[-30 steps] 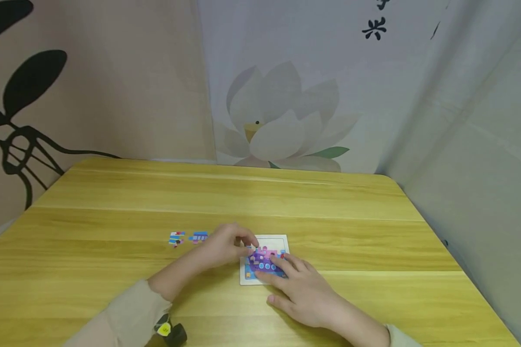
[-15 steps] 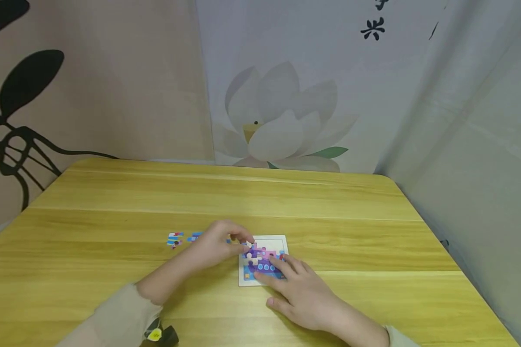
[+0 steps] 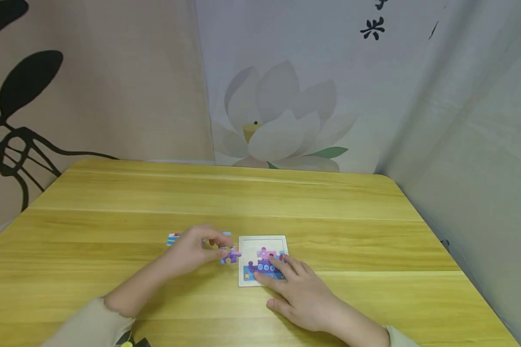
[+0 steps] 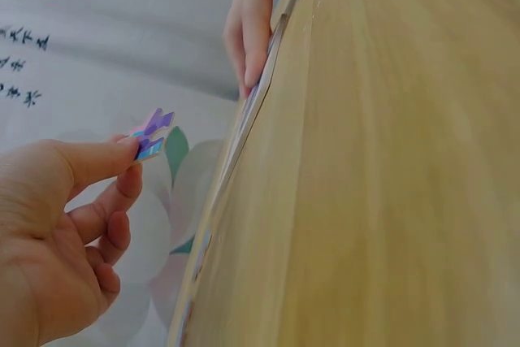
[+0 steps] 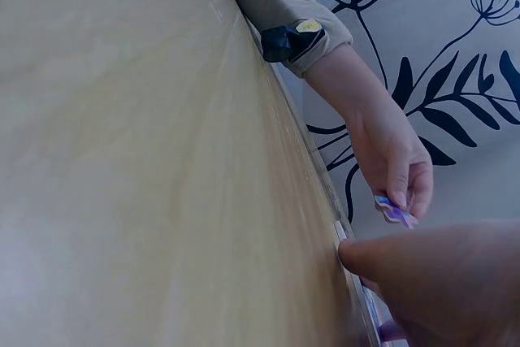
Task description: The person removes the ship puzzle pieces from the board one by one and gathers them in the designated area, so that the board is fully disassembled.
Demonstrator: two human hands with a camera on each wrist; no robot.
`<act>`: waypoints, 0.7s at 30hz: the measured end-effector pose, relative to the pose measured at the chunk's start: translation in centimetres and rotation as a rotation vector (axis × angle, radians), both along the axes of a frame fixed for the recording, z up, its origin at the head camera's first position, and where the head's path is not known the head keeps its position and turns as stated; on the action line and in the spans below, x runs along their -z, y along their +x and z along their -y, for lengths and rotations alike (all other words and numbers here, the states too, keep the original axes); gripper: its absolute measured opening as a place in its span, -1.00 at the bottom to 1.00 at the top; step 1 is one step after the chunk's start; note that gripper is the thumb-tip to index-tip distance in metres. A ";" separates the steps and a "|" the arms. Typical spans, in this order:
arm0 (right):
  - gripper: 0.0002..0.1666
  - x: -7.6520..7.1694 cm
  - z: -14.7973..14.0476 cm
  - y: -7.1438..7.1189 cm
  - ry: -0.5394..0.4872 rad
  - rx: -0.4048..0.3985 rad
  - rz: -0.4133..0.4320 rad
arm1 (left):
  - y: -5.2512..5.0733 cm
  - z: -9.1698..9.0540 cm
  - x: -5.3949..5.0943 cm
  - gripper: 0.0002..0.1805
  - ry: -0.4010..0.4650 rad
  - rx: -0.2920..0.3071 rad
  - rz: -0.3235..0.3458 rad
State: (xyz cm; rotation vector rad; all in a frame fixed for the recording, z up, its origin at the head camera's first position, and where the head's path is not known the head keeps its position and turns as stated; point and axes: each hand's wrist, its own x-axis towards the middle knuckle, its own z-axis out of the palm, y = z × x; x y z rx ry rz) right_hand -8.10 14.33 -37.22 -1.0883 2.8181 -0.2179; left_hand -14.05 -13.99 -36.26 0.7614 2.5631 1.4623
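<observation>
In the head view my left hand [image 3: 195,250] pinches a purple and blue jigsaw piece [image 3: 232,255] between thumb and fingers, just left of a white-framed puzzle board [image 3: 249,245]. The left wrist view shows the same jigsaw piece [image 4: 153,134] raised off the table at the fingertips. My right hand [image 3: 306,294] rests with spread fingers on the board's lower right. Under and beside those fingers lie joined pieces [image 3: 267,267] with a purple and pink boat picture. The upper and left parts of the board show bare white. My right palm's underside is hidden.
Loose puzzle pieces [image 3: 172,239] lie on the wooden table [image 3: 351,231], partly covered by my left hand; the edge of another loose piece [image 3: 226,233] shows behind it. A printed curtain [image 3: 286,96] hangs along the table's far edge.
My left hand has drawn back leftward from the board, carrying the jigsaw piece off its left side. My right hand has stayed on the board.
</observation>
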 end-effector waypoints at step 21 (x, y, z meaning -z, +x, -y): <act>-0.40 -0.1 0.0 0.2 -0.010 -0.009 0.016 | 1.5 6.9 0.3 -0.84 0.011 -0.050 0.066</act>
